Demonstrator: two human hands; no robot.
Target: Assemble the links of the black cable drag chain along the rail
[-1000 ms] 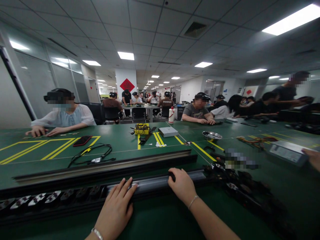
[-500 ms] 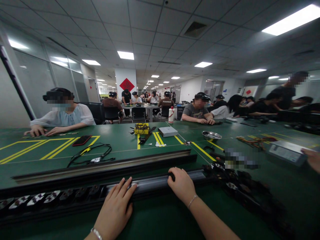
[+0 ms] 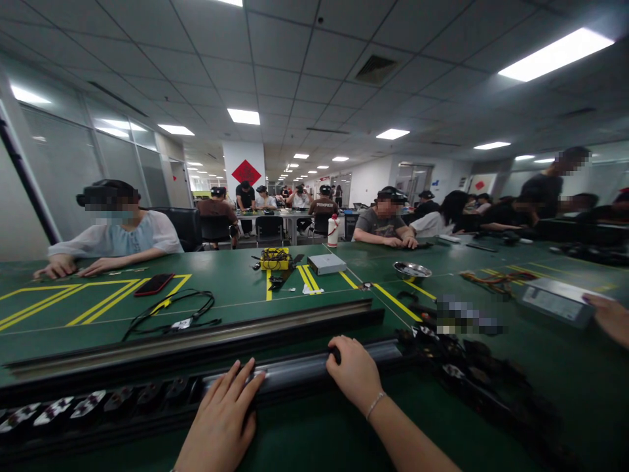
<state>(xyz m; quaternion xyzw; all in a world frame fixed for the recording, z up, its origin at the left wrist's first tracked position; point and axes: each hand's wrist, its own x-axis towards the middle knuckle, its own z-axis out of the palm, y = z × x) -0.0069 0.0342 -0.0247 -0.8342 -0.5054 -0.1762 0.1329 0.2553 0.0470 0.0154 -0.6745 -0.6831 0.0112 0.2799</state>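
Observation:
A long black channel [image 3: 289,379] lies across the table in front of me. Its left stretch holds a row of black socket-like modules [image 3: 122,398], some with white faces. My left hand [image 3: 222,410] rests flat on the channel just right of the row, fingers spread. Farther right, my right hand [image 3: 354,373] curls closed over the channel. A bit of a small black part [image 3: 335,354] shows at its fingertips, the rest hidden by the hand. Beyond the channel's right end lies a heap of similar black modules [image 3: 472,373].
A second long rail [image 3: 211,334] lies behind the channel. Past it are a black cable [image 3: 171,318], a phone [image 3: 154,284], a grey box [image 3: 327,264] and a metal bowl [image 3: 411,270]. Another person's hand [image 3: 612,318] touches a metal case [image 3: 555,303] at right. Co-workers sit across the table.
The view has tilted up slightly, so the table and both hands sit a little lower in it. Both hands keep nearly the same place on the channel.

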